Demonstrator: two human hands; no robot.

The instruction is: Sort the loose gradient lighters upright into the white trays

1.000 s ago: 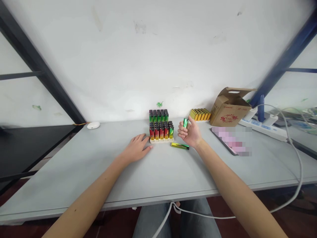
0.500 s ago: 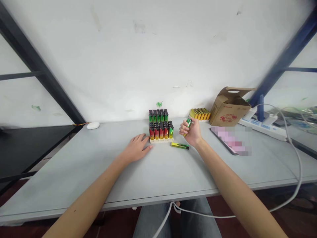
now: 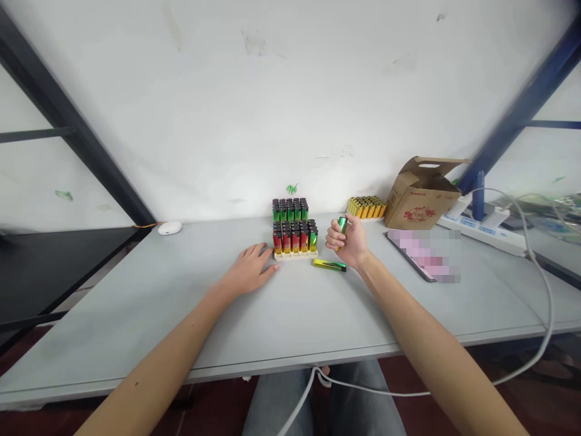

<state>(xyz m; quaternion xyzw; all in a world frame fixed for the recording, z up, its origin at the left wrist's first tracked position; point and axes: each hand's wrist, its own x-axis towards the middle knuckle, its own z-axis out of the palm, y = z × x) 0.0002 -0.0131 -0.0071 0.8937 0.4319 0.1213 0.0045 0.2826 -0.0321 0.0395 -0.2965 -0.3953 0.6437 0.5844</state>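
My right hand [image 3: 348, 237] is closed round a green and yellow lighter [image 3: 342, 224], held tilted above the table with its green end showing past my fingers. Just below that hand another yellow and green lighter [image 3: 329, 265] with a black top lies on its side. My left hand [image 3: 247, 267] rests flat on the table, fingers stretched out beside the near left corner of a pale rack [image 3: 297, 257]. Red and green lighters [image 3: 295, 240] with black tops stand upright in rows in this rack. Behind it is a further block of green lighters [image 3: 290, 209].
Near the wall at right stands a block of yellow cylinders [image 3: 365, 208], beside an open cardboard box [image 3: 421, 197]. A phone with a blurred screen [image 3: 415, 254], a power strip [image 3: 492, 235] and a white cable [image 3: 547, 303] lie farther right. A small white case [image 3: 169, 228] sits at left.
The lighter in my right hand has shifted slightly left and looks a little more upright. My left hand stays flat in place.
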